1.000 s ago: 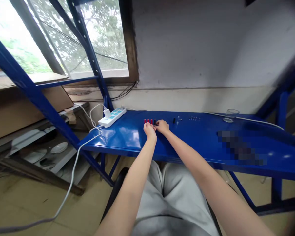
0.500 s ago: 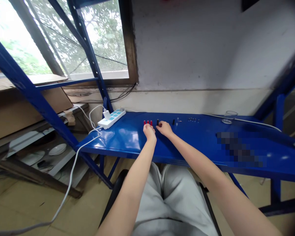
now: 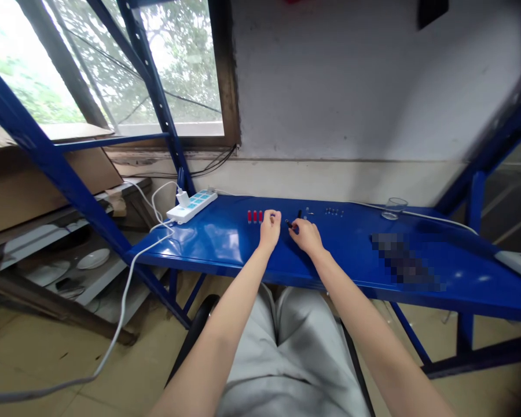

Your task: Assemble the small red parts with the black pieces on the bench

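Observation:
My right hand (image 3: 306, 234) is closed on a small black cylinder (image 3: 289, 224), which tilts with one end towards my left hand. My left hand (image 3: 269, 229) is raised beside it with fingers pinched together; whatever they hold, if anything, is too small to make out. Just left of that hand, three red cylinders (image 3: 255, 216) stand in a row on the blue table (image 3: 208, 240). Behind my right hand is another black cylinder (image 3: 299, 214), and close to it lies a small clear piece (image 3: 307, 212).
Several tiny metallic parts (image 3: 334, 212) lie further right, before a clear glass cup (image 3: 393, 209). A white power strip (image 3: 193, 207) with a plug and cable sits at the table's left end. A pixelated dark object (image 3: 406, 260) lies at right. Blue shelf posts flank the table.
My right hand has lifted the black cylinder, upright before, and tilted it. My left hand has moved right, away from the red cylinders. The camera view has shifted slightly.

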The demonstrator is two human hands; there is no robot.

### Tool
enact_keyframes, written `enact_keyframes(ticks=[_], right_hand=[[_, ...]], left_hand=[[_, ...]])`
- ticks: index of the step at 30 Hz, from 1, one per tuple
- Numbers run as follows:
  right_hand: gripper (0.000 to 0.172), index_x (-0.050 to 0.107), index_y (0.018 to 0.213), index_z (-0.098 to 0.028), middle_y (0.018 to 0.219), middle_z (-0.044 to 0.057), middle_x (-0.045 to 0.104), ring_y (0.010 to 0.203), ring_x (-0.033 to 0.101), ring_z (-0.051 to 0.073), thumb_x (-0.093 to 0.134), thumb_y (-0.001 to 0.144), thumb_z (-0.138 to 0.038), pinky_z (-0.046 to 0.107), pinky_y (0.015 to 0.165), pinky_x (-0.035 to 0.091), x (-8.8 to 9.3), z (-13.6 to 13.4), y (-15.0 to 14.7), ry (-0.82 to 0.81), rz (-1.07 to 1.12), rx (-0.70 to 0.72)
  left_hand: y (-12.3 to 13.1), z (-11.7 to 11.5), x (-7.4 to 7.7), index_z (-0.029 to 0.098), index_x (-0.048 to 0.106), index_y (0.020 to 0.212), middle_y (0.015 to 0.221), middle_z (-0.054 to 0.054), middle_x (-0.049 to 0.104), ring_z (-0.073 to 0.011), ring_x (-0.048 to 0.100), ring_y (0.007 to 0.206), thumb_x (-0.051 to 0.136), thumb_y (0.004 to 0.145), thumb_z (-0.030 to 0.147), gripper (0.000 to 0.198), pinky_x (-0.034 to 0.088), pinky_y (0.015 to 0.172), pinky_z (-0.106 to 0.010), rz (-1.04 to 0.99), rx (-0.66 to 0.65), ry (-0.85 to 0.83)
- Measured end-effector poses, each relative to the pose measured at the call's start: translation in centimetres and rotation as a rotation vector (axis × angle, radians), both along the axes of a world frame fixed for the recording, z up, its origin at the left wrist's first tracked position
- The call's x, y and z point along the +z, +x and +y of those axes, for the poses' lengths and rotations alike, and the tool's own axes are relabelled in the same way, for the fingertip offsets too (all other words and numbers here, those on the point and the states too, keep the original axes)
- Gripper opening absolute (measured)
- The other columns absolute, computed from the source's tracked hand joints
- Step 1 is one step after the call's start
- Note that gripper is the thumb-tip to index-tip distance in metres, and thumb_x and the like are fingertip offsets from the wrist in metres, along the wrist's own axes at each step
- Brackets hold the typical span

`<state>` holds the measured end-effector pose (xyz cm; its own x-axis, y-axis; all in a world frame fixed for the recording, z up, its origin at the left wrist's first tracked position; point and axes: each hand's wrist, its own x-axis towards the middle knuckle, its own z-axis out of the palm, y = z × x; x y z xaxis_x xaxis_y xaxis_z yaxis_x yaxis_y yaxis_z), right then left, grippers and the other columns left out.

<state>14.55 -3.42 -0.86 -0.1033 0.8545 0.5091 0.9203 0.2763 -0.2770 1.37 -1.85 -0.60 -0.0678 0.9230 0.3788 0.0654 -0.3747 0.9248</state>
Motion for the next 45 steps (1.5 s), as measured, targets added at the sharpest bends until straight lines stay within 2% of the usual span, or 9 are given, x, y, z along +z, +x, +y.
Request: enact_keyframes(ticks=[3,5,12,15,18,21,34,41,45], right_hand=[[0.005,0.054,0.077,-0.019,0.081,0.005,0.064,0.077,0.057,0.019,0.049,0.076,-0.021,0.027,0.063,0.033,0.0,-0.1,0.1,-0.012,0.0,0.017],[0.007,0.054,0.079,-0.02,0.082,0.004,0.064,0.075,0.057,0.018,0.049,0.075,-0.02,0.026,0.063,0.034,0.0,-0.1,0.2,-0.019,0.043,0.032],[0.027,0.051,0.104,-0.02,0.093,0.006,0.065,0.081,0.06,0.018,0.032,0.084,-0.018,0.026,0.068,0.039,-0.1,-0.3,0.2,0.021,0.308,0.055],[0.028,0.052,0.101,-0.02,0.088,0.005,0.065,0.08,0.06,0.018,0.027,0.088,-0.022,0.026,0.067,0.039,0.0,-0.4,0.2,-0.025,0.35,0.015],[0.036,0.055,0.086,-0.021,0.076,0.005,0.064,0.07,0.059,0.019,0.023,0.092,-0.036,0.026,0.062,0.036,0.1,-0.4,0.1,-0.085,0.274,-0.029],[0.041,0.055,0.079,-0.02,0.072,0.006,0.063,0.068,0.059,0.019,0.021,0.093,-0.04,0.025,0.061,0.034,0.1,-0.4,-0.1,-0.076,0.187,-0.029],[0.031,0.053,0.086,-0.02,0.079,0.007,0.063,0.071,0.059,0.019,0.028,0.092,-0.037,0.024,0.059,0.032,-0.1,-0.2,-0.3,-0.011,0.162,-0.02],[0.031,0.053,0.089,-0.02,0.076,0.005,0.062,0.069,0.058,0.018,0.027,0.092,-0.037,0.024,0.059,0.033,-0.1,-0.2,0.1,0.003,0.231,-0.016],[0.029,0.053,0.089,-0.02,0.079,0.006,0.063,0.071,0.057,0.018,0.028,0.091,-0.037,0.024,0.061,0.034,-0.2,-0.2,0.1,0.031,0.261,0.018]], left_hand=[[0.0,-0.2,-0.4,0.02,0.054,0.088,0.058,0.004,0.05,-0.0088,0.047,0.055,0.047,0.083,0.029,0.012,0.036,0.058,-0.02,0.268,-0.087,0.158],[0.0,0.0,-0.6,0.019,0.055,0.082,0.058,0.003,0.052,-0.0091,0.049,0.057,0.043,0.085,0.024,0.014,0.037,0.06,-0.021,0.324,-0.087,0.183],[0.0,1.1,-0.9,0.016,0.054,0.082,0.059,0.002,0.055,-0.0052,0.042,0.037,0.039,0.087,0.027,0.019,0.032,0.042,-0.018,0.005,-0.118,0.015],[0.1,1.2,-0.7,0.016,0.053,0.081,0.058,0.002,0.055,-0.0045,0.042,0.035,0.042,0.087,0.029,0.019,0.031,0.039,-0.017,-0.095,-0.157,-0.03],[0.1,1.1,-0.5,0.015,0.053,0.081,0.058,0.001,0.056,-0.0042,0.043,0.034,0.042,0.087,0.028,0.018,0.031,0.038,-0.017,-0.095,-0.193,-0.045],[0.2,1.0,-0.5,0.015,0.053,0.082,0.057,0.002,0.056,-0.0041,0.043,0.033,0.041,0.087,0.027,0.017,0.031,0.037,-0.016,-0.087,-0.198,-0.06],[0.2,1.0,-0.7,0.015,0.053,0.08,0.056,0.003,0.053,-0.0031,0.042,0.032,0.043,0.087,0.03,0.019,0.032,0.036,-0.016,-0.129,-0.166,-0.05],[0.2,0.5,-0.1,0.016,0.053,0.087,0.065,0.002,0.055,-0.0023,0.047,0.035,0.047,0.085,0.033,0.018,0.026,0.034,-0.014,-0.136,-0.285,-0.098],[0.2,0.6,-0.2,0.015,0.052,0.084,0.064,0.003,0.055,-0.0027,0.047,0.034,0.05,0.084,0.031,0.016,0.029,0.035,-0.015,-0.117,-0.268,-0.091]])
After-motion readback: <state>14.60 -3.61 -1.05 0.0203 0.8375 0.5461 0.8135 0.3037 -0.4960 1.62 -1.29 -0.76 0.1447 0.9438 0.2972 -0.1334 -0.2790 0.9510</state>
